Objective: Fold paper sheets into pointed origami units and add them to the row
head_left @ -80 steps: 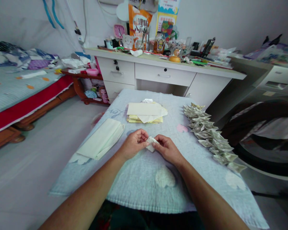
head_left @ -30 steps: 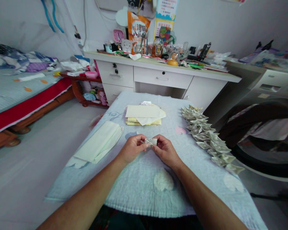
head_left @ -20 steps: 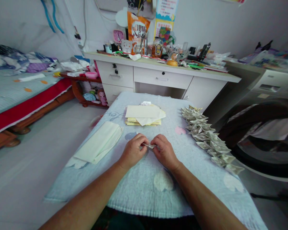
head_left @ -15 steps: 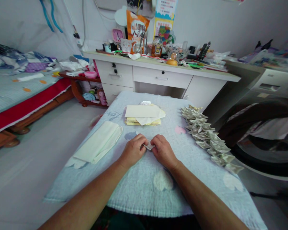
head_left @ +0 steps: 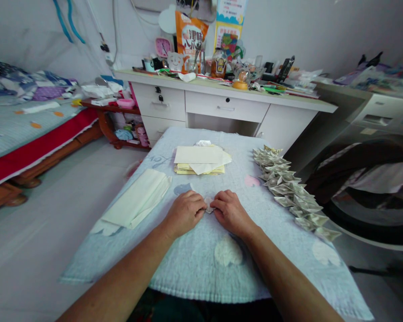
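Between my two hands, over the middle of the cloth-covered table (head_left: 195,264), is a small folded paper piece (head_left: 208,205). My left hand (head_left: 187,210) pinches its left side, and my right hand (head_left: 231,211) pinches its right side. Fingers cover much of the piece, so its full shape is hidden. Beyond the hands lies a stack of cream and yellow paper (head_left: 199,155). A folded bundle of pale paper sheets (head_left: 136,197) rests to the left. Along the right side runs a row of pointed folded paper boats (head_left: 289,188), packed closely together.
A white desk (head_left: 226,105) crowded with jars, a pink clock (head_left: 163,47) and an orange bag (head_left: 190,38) stands behind the table. On the right is a washing machine (head_left: 369,116) with its round door. A bed (head_left: 36,120) occupies the left.
Both hands have shifted slightly apart and a little lower, still pinching the folded paper. More of the paper's face shows between the fingers now. Everything else on the table stays put.
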`<state>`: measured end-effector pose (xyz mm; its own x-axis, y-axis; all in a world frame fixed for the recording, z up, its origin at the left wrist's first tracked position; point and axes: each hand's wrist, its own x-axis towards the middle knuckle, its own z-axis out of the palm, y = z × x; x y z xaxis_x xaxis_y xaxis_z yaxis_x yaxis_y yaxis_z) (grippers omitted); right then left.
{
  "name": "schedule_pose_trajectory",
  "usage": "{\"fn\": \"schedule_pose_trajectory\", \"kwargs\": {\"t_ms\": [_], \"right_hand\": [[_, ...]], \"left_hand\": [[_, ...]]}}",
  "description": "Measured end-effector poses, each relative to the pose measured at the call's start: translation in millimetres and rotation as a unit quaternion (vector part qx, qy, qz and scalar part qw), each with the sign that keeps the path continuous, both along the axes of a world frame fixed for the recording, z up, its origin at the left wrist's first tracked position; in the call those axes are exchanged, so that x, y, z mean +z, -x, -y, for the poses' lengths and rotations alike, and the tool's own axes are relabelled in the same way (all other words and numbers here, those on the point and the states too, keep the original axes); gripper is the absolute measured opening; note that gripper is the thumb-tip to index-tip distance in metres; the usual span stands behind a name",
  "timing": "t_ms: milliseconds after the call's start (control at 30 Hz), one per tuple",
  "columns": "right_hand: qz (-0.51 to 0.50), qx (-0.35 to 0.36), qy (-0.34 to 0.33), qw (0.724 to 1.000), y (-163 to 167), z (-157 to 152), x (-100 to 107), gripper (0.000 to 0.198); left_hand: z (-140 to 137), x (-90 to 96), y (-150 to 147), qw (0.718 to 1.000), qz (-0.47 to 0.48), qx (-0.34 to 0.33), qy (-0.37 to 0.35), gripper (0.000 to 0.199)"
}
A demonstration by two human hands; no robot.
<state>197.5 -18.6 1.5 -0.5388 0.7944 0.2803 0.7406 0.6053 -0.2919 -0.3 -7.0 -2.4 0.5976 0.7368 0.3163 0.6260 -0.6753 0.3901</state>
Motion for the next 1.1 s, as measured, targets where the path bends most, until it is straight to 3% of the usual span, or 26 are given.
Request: {"fn": "schedule_pose_trajectory", "kwargs": {"t_ms": [367,533,700,1100], "right_hand": [[-0.062,-0.020,0.062,0.996,1.7,-7.1,-6.5,0.010],[-0.091,-0.065,0.100,0.989,1.3,-9.6,-6.5,0.005],[-0.074,-0.108,0.113,0.985,1.7,-7.0,0.3,0.009],[-0.015,-0.129,0.125,0.984,5.8,-13.4,0.7,0.018]], "left_hand": [[-1.7,-3.8,-3.7,0.999,0.014,0.025,0.019,0.012],[-5.0,-4.4,-5.5,0.997,0.015,0.064,0.043,0.009],[-6.9,-4.3,-5.3,0.994,0.003,0.088,0.060,0.008],[-8.1,1.1,-9.0,0.983,0.002,0.152,0.104,0.014]]}}
